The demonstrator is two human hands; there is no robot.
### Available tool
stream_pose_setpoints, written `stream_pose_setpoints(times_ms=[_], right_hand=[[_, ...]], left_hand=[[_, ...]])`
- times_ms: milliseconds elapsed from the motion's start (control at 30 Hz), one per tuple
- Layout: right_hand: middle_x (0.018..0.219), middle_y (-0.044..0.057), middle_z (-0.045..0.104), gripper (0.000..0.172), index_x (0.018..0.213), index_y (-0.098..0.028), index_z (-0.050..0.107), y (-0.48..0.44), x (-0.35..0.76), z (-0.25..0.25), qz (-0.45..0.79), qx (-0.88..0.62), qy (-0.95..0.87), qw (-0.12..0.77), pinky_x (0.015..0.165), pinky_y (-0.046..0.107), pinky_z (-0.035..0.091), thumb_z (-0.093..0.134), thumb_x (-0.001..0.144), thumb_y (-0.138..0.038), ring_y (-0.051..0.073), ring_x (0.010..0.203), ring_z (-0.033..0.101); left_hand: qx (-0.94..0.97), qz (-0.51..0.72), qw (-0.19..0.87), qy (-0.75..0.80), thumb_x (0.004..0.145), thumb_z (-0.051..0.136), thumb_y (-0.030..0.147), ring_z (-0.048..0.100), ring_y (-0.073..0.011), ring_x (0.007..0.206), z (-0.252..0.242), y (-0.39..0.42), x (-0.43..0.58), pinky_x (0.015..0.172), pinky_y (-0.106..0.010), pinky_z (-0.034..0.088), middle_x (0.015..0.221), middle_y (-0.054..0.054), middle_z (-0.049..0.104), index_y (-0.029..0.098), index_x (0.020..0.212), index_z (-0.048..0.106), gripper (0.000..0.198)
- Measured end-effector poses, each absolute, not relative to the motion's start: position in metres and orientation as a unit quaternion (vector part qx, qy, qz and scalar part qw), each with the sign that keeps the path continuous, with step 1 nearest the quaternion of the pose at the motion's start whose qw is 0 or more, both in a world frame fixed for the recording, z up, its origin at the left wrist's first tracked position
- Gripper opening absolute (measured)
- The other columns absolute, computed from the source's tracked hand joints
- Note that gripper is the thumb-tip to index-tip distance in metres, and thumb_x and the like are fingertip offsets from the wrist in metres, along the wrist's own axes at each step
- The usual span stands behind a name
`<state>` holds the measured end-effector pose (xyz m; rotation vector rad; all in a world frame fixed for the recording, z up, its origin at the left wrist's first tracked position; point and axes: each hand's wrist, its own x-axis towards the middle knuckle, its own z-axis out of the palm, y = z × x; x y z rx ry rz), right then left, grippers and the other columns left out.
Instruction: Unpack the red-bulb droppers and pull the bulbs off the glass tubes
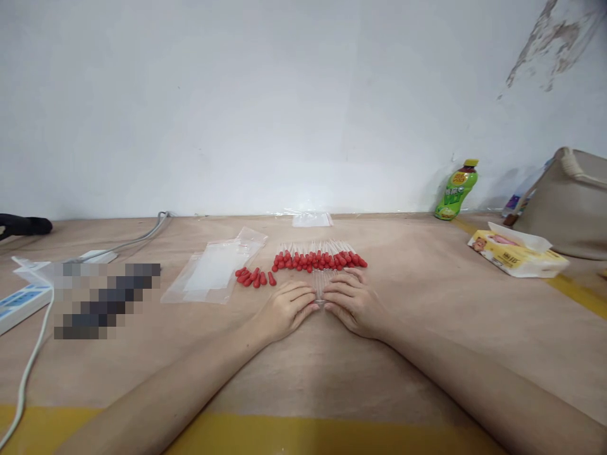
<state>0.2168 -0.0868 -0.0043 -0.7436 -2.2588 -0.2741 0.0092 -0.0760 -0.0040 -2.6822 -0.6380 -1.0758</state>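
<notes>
Seemingly clear tubes (324, 284) part-hidden, dark object (109, 303) pixelated, bag (559, 205) cropped

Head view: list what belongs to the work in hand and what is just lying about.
Likely in the work:
clear tubes, between the left hand and the right hand
red-bulbed droppers, in a row
loose red bulbs
plastic bags, perhaps

Apparently just lying about:
green bottle
tissue pack
beige bag
power strip

Bulbs (310, 259) are red, tubes (319, 282) clear, btl (456, 194) grn w/ yel cap (471, 162), tissue pk (515, 258) yel & wht, tabletop (427, 303) brn.
</notes>
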Motion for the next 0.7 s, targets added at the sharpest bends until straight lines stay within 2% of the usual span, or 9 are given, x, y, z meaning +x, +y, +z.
stream_pose_setpoints(times_ms=[133, 267, 433, 700], right_hand=[[0.093, 0.002, 0.067, 0.018, 0.095, -0.022, 0.061, -0.086, 0.214, -0.009, -0.108, -0.275, -0.884, 0.362, 0.096, 0.040, 0.031, 0.049, 0.085, -0.029, 0.016, 0.096, 0.055], [0.088, 0.002, 0.068, 0.015, 0.088, -0.019, 0.061, -0.085, 0.212, -0.013, -0.096, -0.244, -0.884, 0.386, 0.093, 0.034, 0.038, 0.046, 0.086, -0.021, 0.012, 0.088, 0.059], [0.089, 0.005, 0.067, 0.016, 0.083, -0.018, 0.060, -0.089, 0.212, -0.011, -0.104, -0.225, -0.890, 0.382, 0.087, 0.031, 0.045, 0.044, 0.086, -0.019, 0.012, 0.086, 0.061], [0.086, 0.007, 0.067, 0.015, 0.083, -0.016, 0.059, -0.092, 0.213, -0.011, -0.138, -0.199, -0.892, 0.381, 0.094, 0.033, 0.044, 0.044, 0.086, -0.016, 0.014, 0.091, 0.060]], left_hand=[[-0.905, -0.358, 0.101, -0.204, 0.083, 0.053, 0.021, 0.060, -0.0177, 0.089, -0.004, -0.078, 0.009, 0.081, -0.035, 0.049, 0.093, -0.006, 0.066, 0.017, 0.098, 0.058, 0.016], [-0.914, -0.336, 0.099, -0.203, 0.083, 0.052, 0.020, 0.059, -0.0185, 0.092, -0.001, -0.081, 0.008, 0.084, -0.035, 0.048, 0.095, -0.007, 0.066, 0.016, 0.094, 0.059, 0.014], [-0.923, -0.313, 0.088, -0.204, 0.085, 0.047, 0.021, 0.060, -0.0182, 0.092, 0.004, -0.085, 0.007, 0.087, -0.036, 0.046, 0.094, -0.007, 0.066, 0.017, 0.091, 0.059, 0.014], [-0.925, -0.312, 0.070, -0.206, 0.085, 0.046, 0.019, 0.061, -0.0171, 0.089, 0.005, -0.089, 0.005, 0.091, -0.037, 0.044, 0.091, -0.007, 0.067, 0.016, 0.089, 0.059, 0.015]])
